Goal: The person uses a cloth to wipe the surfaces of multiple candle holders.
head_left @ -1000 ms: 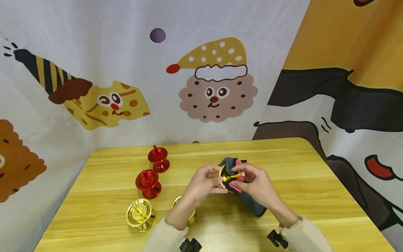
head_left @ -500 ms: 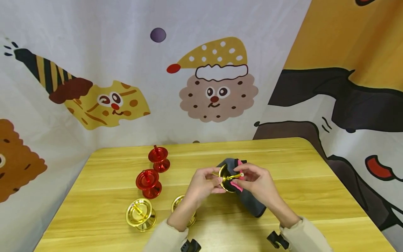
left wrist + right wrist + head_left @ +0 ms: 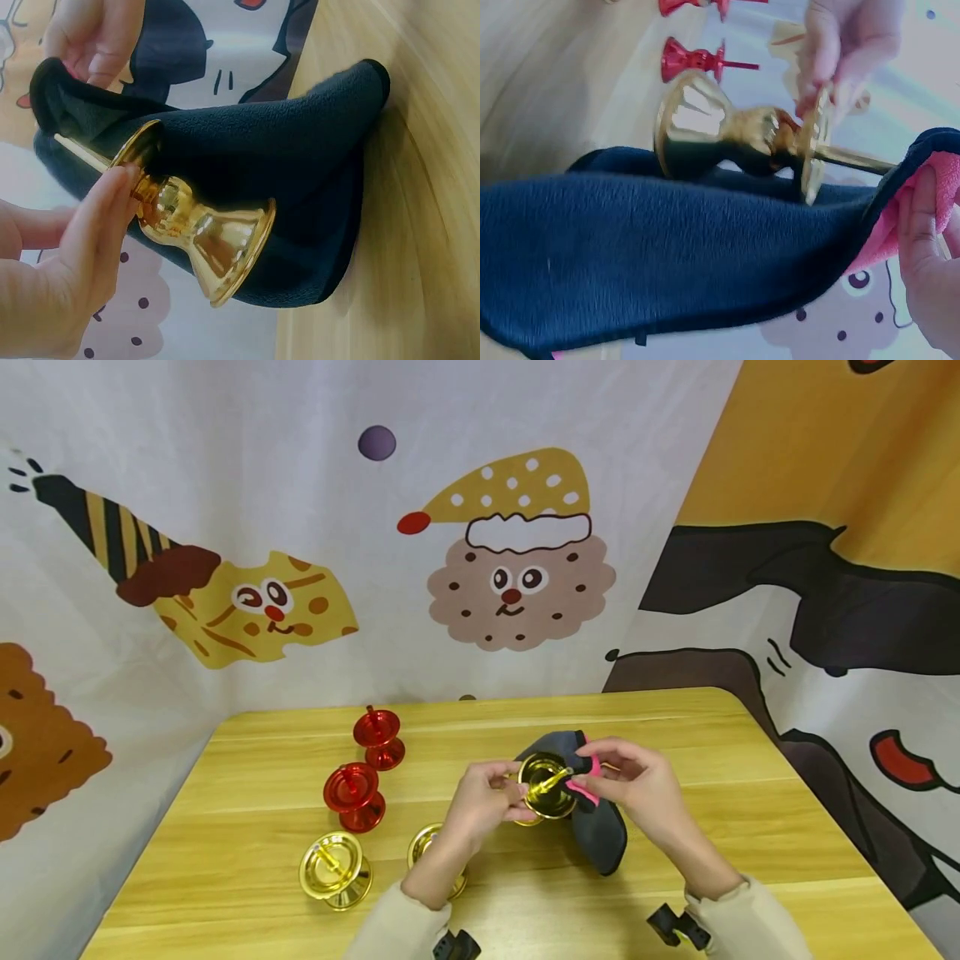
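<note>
The gold footed cup (image 3: 171,214) was up off the counter (image 3: 750,827), tilted, its slim central rod (image 3: 855,159) leaning towards 2 o'clock in the head view. The left hand (image 3: 478,802), on its 9 o'clock side, pinched it by the bowl's rim between thumb and fingers, a hold that seemed chosen to leave the rod, stem and foot bare.

At 3 o'clock, the right hand (image 3: 647,783) gripped an edge of the dark cloth (image 3: 667,255), whose pink lining showed at the fingers. Probably that edge was bunched up to bring the soft face close to the rod; whether the two touched, I cannot tell. The rest of the cloth hung loose behind the cup and down to 4 o'clock, likely because only one edge was held.

With the raised cup as the dial's centre, the far red cup (image 3: 377,729) stood between 9 and 10 o'clock, the nearer red cup (image 3: 360,792) at 9, the outer gold cup (image 3: 333,870) between 8 and 9, and the inner gold cup (image 3: 424,842) at 8, partly hidden by the left forearm. All four stood upright on their feet, perhaps grouped to one side to keep room for both hands.
</note>
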`<act>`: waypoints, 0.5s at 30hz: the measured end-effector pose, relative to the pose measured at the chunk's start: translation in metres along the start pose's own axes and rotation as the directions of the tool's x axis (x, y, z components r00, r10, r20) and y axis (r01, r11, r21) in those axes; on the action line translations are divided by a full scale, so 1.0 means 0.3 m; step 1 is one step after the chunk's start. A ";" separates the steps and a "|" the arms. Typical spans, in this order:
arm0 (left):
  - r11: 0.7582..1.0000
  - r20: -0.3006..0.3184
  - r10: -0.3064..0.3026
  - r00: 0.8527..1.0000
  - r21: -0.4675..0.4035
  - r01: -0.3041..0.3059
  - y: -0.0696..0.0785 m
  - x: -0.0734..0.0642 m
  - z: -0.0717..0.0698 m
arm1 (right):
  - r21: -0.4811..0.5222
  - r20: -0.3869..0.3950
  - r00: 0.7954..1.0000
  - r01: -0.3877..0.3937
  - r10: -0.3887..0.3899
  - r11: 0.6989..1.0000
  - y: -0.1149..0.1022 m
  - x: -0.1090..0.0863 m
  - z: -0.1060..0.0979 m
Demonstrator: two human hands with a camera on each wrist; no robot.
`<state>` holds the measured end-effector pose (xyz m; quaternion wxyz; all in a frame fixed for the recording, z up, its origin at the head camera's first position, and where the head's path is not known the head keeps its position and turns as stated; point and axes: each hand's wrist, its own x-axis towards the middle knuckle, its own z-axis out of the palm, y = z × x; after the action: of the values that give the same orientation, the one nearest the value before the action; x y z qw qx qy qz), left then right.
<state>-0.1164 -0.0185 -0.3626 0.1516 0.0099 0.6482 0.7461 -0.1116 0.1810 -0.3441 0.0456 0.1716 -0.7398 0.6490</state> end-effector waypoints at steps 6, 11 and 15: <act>0.999 0.079 0.021 0.997 -0.030 -0.019 0.009 0.003 -0.022 | -0.040 0.062 0.998 -0.013 0.016 0.999 -0.002 0.007 -0.029; 0.999 0.161 -0.006 0.987 -0.048 0.014 0.022 0.004 -0.027 | -0.063 0.271 0.962 -0.008 0.025 0.998 0.027 0.008 -0.028; 1.000 0.191 -0.014 0.981 -0.024 0.019 0.019 0.001 -0.028 | -0.114 0.362 0.932 0.027 0.016 0.993 0.047 0.007 -0.020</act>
<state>-0.1197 -0.0272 -0.3583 0.2194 0.0743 0.6213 0.7486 -0.1188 0.1878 -0.3559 -0.0798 0.2874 -0.7718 0.5615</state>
